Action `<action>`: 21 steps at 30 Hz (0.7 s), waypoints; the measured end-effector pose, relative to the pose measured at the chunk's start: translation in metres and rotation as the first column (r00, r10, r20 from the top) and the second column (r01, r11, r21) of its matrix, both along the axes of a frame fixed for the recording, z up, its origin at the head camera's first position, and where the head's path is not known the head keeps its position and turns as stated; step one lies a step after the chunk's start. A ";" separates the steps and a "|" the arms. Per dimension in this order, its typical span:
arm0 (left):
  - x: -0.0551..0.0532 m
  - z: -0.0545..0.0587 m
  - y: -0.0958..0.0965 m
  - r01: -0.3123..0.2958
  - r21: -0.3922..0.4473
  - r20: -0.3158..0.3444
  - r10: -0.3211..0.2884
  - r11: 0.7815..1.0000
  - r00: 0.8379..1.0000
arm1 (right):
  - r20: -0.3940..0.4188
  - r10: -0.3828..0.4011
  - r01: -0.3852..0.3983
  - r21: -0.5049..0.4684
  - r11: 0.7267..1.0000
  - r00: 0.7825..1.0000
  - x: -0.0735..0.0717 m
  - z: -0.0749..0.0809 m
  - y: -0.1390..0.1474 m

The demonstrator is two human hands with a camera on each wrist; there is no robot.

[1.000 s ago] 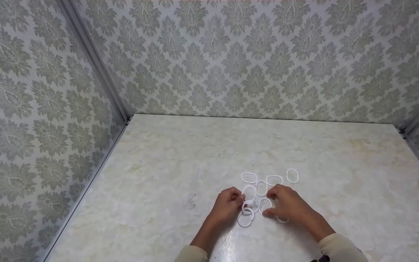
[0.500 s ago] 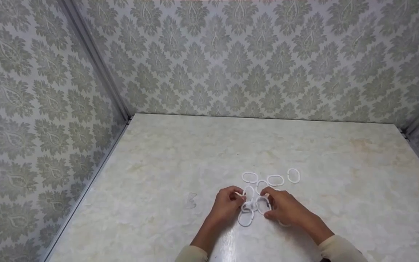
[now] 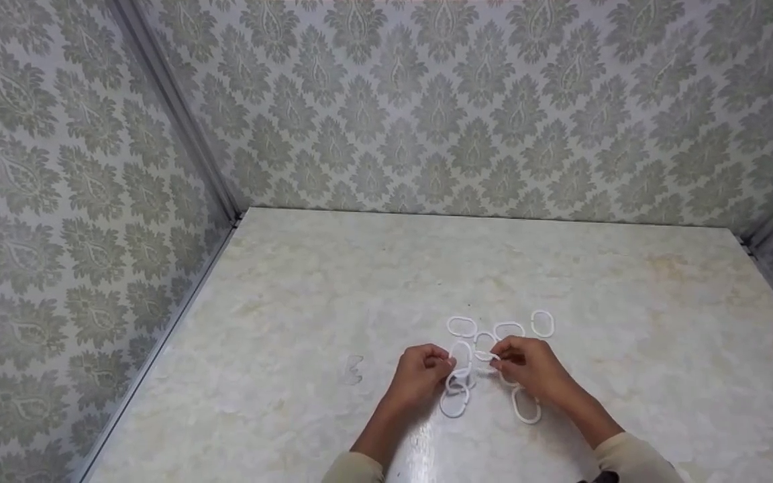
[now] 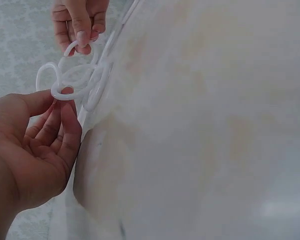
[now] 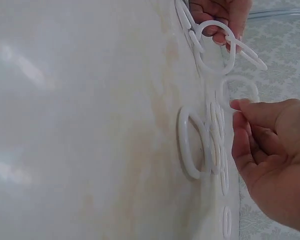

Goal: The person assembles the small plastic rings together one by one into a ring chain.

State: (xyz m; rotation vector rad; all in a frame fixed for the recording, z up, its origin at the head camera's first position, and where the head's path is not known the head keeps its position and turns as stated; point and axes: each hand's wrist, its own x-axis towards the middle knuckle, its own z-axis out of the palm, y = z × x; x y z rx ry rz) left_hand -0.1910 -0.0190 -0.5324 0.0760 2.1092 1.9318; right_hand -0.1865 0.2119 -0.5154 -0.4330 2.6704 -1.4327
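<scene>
Half a second earlier the right hand (image 3: 527, 365) had stood with its fingers spread around a low-lying link; by this moment its thumb and fingertips had narrowed to a pinch on a white oval link (image 5: 239, 77), tipped almost edge-on to the head view. The left hand (image 3: 420, 372) had stayed about where it was, pinching one of a small group of interlocked links (image 3: 459, 373) — the lowest reached down toward the person. For the work in hand, that probably meant a single link had been taken up and brought beside the joined ones, seemingly not hooked on yet; whether the two touched, I could not tell. The right hand's shift had also bared more of a loose link (image 3: 515, 406) near the right wrist. Everything sat on the near part of the marbled tabletop (image 3: 292, 282), right of its middle and well short of the far edge, with a farther loose link (image 3: 551, 325) lying toward the right edge and a clear plastic piece (image 3: 354, 369) on the left hand's outer side. No brand, label or writing could be read anywhere — only the patterned wall covering (image 3: 440, 114).
</scene>
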 end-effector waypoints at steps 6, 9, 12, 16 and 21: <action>0.000 -0.001 0.000 0.009 -0.004 -0.032 -0.009 1.000 0.999 | -0.084 -0.005 0.007 0.018 1.000 0.996 0.001 0.001 -0.002; 0.000 0.000 0.000 0.014 -0.002 -0.055 -0.014 1.000 0.998 | -0.123 0.026 -0.024 0.022 0.999 0.992 0.000 0.000 -0.003; -0.001 0.000 0.000 0.014 -0.006 -0.056 -0.014 1.000 0.998 | -0.144 0.032 -0.028 0.031 0.999 0.989 0.000 0.001 -0.005; -0.002 0.002 0.001 0.002 -0.024 -0.035 -0.003 1.000 0.999 | -0.139 0.013 -0.006 0.047 0.999 0.990 0.001 0.004 -0.009; -0.001 0.002 0.001 -0.022 -0.078 -0.013 0.021 0.997 1.000 | -0.180 0.028 -0.017 0.063 0.998 0.983 0.003 0.004 -0.013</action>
